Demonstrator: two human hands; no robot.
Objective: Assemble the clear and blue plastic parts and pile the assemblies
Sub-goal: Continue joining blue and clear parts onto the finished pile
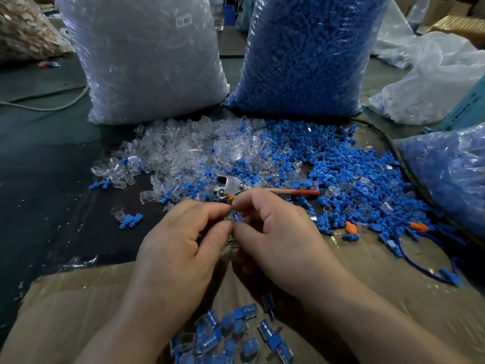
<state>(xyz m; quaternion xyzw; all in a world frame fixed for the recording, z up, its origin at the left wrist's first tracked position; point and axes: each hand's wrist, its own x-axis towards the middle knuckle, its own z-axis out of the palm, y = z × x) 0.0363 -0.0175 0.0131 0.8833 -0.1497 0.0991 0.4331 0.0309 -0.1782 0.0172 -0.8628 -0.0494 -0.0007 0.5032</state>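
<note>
My left hand (181,248) and my right hand (278,237) meet fingertip to fingertip at the middle of the view. Between them they pinch a small clear and blue part (236,218), mostly hidden by the fingers. Loose clear parts (183,151) lie heaped beyond my hands to the left, and loose blue parts (349,174) spread to the right. A pile of joined clear and blue assemblies (231,334) lies close to me, between my forearms.
A tall bag of clear parts (147,59) and a tall bag of blue parts (307,53) stand at the back. Pliers with a red handle (252,189) lie just beyond my fingers. Another bag (446,169) sits at the right, brown cardboard (78,306) under my arms.
</note>
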